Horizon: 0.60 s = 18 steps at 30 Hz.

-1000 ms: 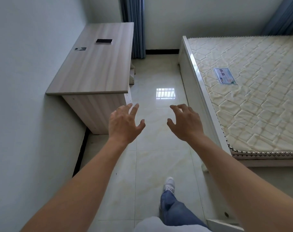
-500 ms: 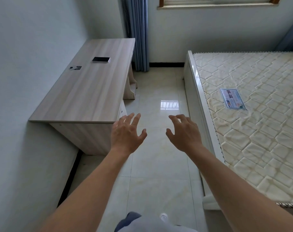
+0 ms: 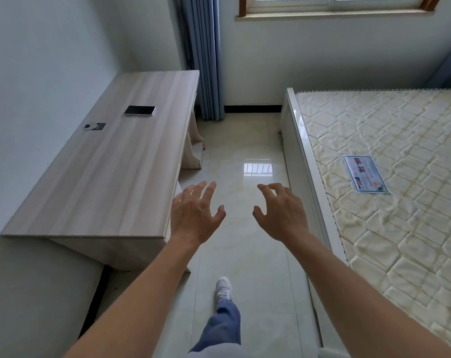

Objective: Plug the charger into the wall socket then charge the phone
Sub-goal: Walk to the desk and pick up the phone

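A dark phone [image 3: 139, 110] lies flat, screen up, on the far part of a light wooden desk [image 3: 103, 182] along the left wall. Just nearer and to its left sits a small white and black item [image 3: 94, 126], possibly the charger. My left hand [image 3: 193, 215] hovers open over the floor by the desk's near right corner, holding nothing. My right hand [image 3: 281, 213] is held out beside it, fingers spread and curled, empty. Both hands are well short of the phone. No wall socket is visible.
A bare quilted mattress [image 3: 400, 177] on a white bed frame [image 3: 299, 156] fills the right side. A tiled floor aisle [image 3: 240, 156] runs between desk and bed toward blue curtains [image 3: 203, 58] and a window wall. My leg and white shoe [image 3: 223, 290] are below.
I have stepped forward along the aisle and the view has tilted up; desk, phone and window appear closer. Both hands stay open and empty in front of me.
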Tool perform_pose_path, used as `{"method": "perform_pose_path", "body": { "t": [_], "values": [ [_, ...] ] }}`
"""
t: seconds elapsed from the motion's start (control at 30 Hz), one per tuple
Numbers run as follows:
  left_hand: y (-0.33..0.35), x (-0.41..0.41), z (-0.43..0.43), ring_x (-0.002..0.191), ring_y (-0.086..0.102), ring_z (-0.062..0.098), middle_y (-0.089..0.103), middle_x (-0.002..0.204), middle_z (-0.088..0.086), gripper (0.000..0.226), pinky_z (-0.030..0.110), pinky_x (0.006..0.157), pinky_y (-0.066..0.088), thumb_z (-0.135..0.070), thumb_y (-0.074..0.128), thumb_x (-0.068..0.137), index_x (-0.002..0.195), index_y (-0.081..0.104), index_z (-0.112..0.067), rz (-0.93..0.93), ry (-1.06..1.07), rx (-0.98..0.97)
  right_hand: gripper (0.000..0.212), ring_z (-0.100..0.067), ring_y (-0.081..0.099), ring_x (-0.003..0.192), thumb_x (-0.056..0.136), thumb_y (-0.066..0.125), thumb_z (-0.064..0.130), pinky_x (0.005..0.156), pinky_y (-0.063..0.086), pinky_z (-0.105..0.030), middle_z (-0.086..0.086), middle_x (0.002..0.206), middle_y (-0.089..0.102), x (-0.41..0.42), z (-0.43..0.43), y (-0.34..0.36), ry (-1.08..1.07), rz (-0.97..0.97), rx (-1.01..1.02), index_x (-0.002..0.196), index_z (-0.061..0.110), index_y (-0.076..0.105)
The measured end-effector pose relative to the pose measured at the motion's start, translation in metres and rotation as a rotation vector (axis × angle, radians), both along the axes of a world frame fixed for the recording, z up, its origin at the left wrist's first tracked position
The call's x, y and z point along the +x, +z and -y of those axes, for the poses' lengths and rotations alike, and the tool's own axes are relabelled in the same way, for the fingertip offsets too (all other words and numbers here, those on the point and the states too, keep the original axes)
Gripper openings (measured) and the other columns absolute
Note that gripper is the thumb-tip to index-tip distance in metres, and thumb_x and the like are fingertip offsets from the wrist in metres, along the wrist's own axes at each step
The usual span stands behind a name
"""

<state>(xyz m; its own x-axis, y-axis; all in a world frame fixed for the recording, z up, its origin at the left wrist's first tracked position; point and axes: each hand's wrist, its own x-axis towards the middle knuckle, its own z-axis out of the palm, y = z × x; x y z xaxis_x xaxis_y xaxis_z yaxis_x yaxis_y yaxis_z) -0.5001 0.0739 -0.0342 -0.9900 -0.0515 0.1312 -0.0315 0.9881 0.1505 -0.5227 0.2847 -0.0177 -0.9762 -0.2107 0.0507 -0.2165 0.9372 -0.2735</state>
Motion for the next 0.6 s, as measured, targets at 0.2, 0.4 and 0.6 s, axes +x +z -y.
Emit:
{"method": "perform_pose_path", "body": {
  "t": [0.2,0.4,0.6],
  "values": [
    [0.003,-0.112,0.031,0.133,0.05,0.026,0.053,0.147,0.004,0.065,0.048,0.105,0.044,-0.057,0.045,0.088,0.145,0.045,-0.026,-0.007,-0.003,0.035,0.057,-0.029,0.052,0.125,0.087,0.055,0.042,0.099,0.043,-0.043,-0.009,0.138,0.054,-0.114,0.033,0.008,-0.006,-0.014,0.026,0.139,0.02,0.046],
    [0.009,-0.214,0.064,0.125,0.055,0.025,0.059,0.14,0.004,0.068,0.046,0.099,0.048,-0.057,0.035,0.084,0.141,0.051,-0.023,-0.015,-0.018,0.049,0.056,-0.029,0.052,0.124,0.086,0.056,0.041,0.097,0.043,-0.044,-0.008,0.136,0.055,-0.215,0.059,0.014,-0.044,-0.029,0.01,0.138,0.02,0.048],
    [0.0,-0.292,0.074,0.129,0.053,0.025,0.056,0.144,0.003,0.066,0.046,0.103,0.046,-0.057,0.038,0.086,0.143,0.048,-0.024,0.004,-0.043,0.058,0.056,-0.027,0.052,0.124,0.087,0.055,0.041,0.098,0.045,-0.043,-0.007,0.135,0.056,-0.291,0.071,0.006,-0.06,-0.013,-0.004,0.138,0.021,0.047]
  ]
}}
